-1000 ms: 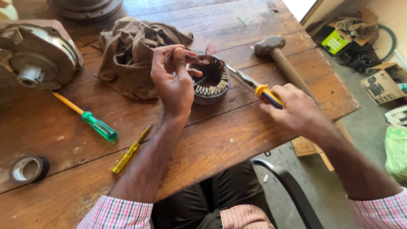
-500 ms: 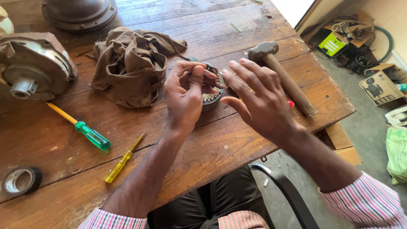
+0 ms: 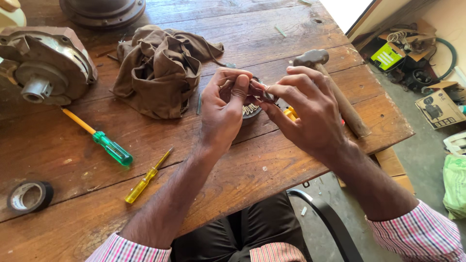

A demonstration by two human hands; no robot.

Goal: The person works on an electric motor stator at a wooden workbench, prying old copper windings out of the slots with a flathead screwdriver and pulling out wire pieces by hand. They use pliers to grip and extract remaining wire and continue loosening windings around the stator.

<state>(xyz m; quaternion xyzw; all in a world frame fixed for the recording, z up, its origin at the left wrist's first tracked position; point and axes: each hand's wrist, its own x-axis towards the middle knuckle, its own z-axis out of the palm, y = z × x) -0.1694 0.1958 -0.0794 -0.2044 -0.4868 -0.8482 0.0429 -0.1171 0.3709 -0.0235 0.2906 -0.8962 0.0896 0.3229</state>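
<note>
Both hands meet over the small wound stator [image 3: 250, 109] on the wooden workbench [image 3: 291, 29], mostly hidden under the fingers. Left hand [image 3: 224, 109] pinches thin wire strands against thumb; right hand [image 3: 308, 114] pinches the same wire end from the opposite side, fingertips nearly touching. Stator lies directly below and between the hands, left hand a bit nearer. Wire runs roughly left-right between the two pinches. Right of the stator: hammer [image 3: 335, 90], handle toward table edge. Left of it: brown rag [image 3: 158, 68], green-handled screwdriver [image 3: 104, 143], yellow screwdriver [image 3: 143, 179], black tape roll [image 3: 29, 196], motor housing [image 3: 46, 63].
</note>
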